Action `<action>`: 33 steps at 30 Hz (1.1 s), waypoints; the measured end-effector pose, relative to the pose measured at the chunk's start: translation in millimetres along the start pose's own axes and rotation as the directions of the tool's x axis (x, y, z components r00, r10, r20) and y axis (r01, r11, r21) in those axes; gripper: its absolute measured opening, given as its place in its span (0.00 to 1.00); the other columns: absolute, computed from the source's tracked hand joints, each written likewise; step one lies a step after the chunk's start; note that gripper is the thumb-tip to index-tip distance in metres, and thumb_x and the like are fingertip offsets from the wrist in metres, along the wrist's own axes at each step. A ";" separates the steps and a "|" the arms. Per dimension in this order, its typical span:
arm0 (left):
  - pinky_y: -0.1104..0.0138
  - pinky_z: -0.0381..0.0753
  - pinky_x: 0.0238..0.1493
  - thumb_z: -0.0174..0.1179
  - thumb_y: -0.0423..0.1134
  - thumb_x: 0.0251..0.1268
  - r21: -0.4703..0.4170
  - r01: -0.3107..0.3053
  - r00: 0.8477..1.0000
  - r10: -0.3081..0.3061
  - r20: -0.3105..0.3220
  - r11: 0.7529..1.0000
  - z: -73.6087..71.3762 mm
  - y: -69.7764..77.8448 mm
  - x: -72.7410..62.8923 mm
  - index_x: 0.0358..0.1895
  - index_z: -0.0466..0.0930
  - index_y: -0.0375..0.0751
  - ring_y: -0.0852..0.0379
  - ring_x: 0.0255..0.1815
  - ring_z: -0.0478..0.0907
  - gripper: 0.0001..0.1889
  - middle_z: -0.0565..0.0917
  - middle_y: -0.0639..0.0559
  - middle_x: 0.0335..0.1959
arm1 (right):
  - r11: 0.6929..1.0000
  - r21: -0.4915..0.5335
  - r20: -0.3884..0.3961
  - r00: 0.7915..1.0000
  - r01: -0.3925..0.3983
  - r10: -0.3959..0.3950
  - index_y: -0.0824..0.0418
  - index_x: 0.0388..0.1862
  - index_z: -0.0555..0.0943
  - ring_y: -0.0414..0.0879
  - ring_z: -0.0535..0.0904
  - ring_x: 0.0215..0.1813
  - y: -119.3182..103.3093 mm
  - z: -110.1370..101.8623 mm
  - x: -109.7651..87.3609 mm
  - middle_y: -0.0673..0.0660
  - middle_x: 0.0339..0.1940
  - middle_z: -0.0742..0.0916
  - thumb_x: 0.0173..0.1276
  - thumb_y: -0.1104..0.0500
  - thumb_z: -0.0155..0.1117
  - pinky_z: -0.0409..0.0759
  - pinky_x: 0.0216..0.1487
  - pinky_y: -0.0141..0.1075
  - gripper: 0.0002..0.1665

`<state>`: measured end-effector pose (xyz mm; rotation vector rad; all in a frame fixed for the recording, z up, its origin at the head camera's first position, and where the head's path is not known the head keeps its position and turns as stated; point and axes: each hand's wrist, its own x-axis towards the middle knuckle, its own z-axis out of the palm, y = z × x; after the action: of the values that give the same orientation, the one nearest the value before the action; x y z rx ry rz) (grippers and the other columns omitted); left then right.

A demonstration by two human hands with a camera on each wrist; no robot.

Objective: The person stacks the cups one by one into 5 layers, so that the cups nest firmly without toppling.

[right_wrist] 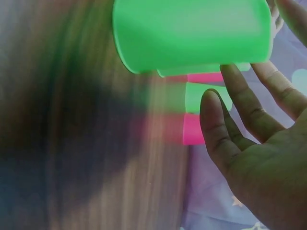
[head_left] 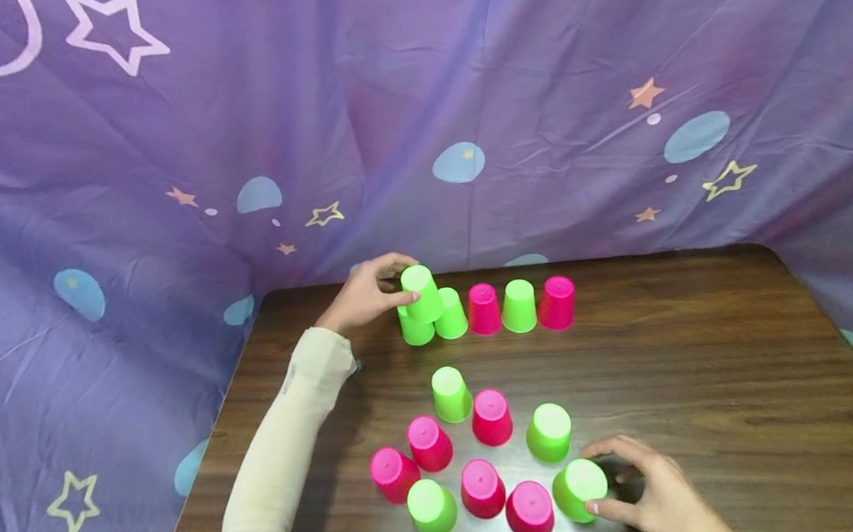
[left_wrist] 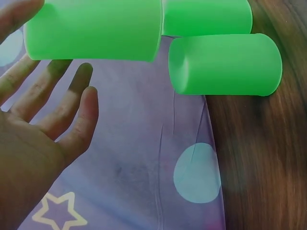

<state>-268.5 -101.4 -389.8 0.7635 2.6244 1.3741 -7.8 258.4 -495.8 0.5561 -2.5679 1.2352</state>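
At the back left of the table, my left hand [head_left: 367, 295] pinches an upside-down green cup [head_left: 422, 293] between thumb and fingers. That cup is over the two leftmost green cups of the back row, one [head_left: 416, 330] partly covered by it and the other [head_left: 453, 315] beside it. Whether it touches them I cannot tell. At the front right, my right hand [head_left: 660, 497] has its thumb and fingers around another upside-down green cup [head_left: 580, 488]. In the right wrist view, this green cup [right_wrist: 192, 33] hides part of the back row.
Rightward, the back row continues with a pink cup [head_left: 484, 310], a green cup [head_left: 519, 307] and a pink cup [head_left: 557, 303]. Several upside-down pink and green cups, among them a pink cup [head_left: 492, 417], stand nearer on the wooden table [head_left: 727, 365]. A purple curtain [head_left: 377, 128] hangs behind.
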 end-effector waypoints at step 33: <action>0.46 0.74 0.69 0.71 0.40 0.60 0.059 0.123 0.992 -0.123 0.004 0.991 1.7 -11.4 17.6 0.64 0.76 0.41 0.39 0.63 0.79 0.28 0.82 0.40 0.63 | 0.998 -0.002 -0.117 0.991 -0.066 0.065 0.47 0.48 0.83 0.26 0.77 0.40 -8.0 15.3 -15.9 0.39 0.41 0.86 0.35 0.61 0.88 0.77 0.40 0.20 0.36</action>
<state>-287.7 -97.4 -397.1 0.6002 2.6665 1.2647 9.2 245.6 -505.6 0.3883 -2.5091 1.2423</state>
